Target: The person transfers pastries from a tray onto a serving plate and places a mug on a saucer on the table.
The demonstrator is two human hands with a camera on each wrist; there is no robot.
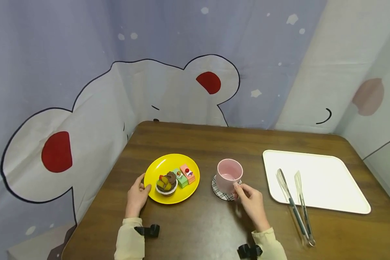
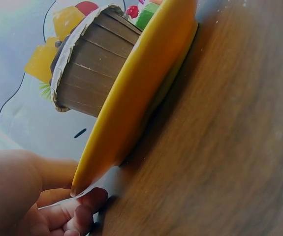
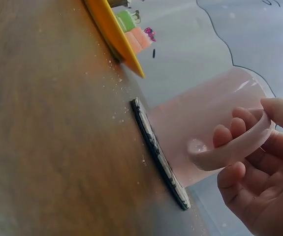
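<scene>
My left hand [image 1: 138, 196] pinches the left rim of a yellow plate [image 1: 188, 193], thumb on top and fingers below the edge. On the plate sit a fruit-topped cupcake [image 1: 166, 185] in a brown cup, a green cake slice [image 1: 182, 180] and a pink cake slice [image 1: 187, 173]. With its fingers through the handle, my right hand [image 1: 252, 205] grips a pink mug [image 1: 225, 183]; the thumb presses the handle's top in the right wrist view. The mug stands upright on a round checked coaster [image 1: 217, 190].
To the right lies a white tray [image 1: 338, 180] on the brown wooden table [image 1: 198, 231]. A pair of metal tongs [image 1: 299, 213] rests across its front edge, handle end on the table. A patterned curtain [image 1: 162, 86] hangs behind the table.
</scene>
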